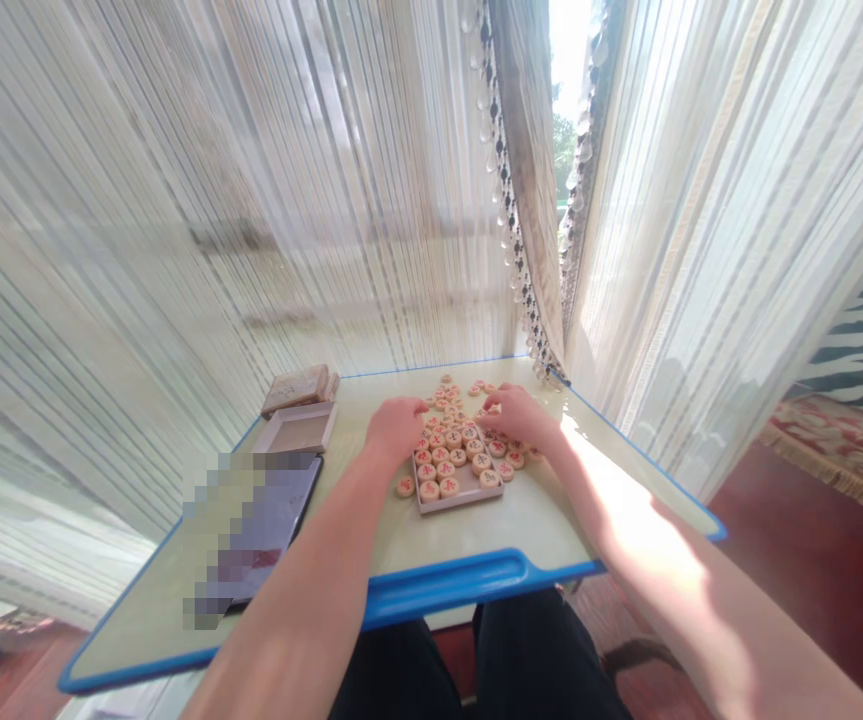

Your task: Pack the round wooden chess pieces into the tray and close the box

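Observation:
A shallow open box (465,497) stands on the table in front of me, with round wooden Chinese chess pieces (443,468) in it, marked in red or black characters. My left hand (396,424) is at the box's far left corner, its fingertips beside the pieces there. Across from it, my right hand (521,414) reaches over pieces at the far right side, fingers loosely bent and apart. Neither hand visibly grips a piece, though the undersides of the fingers are hidden. More loose pieces (515,459) lie right of the box, and one piece (405,486) lies left of it.
A heap of pieces (446,393) stretches beyond the box. On the left are an empty box lid (297,430), a patterned closed box (296,387) and a tablet (270,525), partly pixelated. The table has a blue edge (446,588). Striped curtains (371,200) hang behind it.

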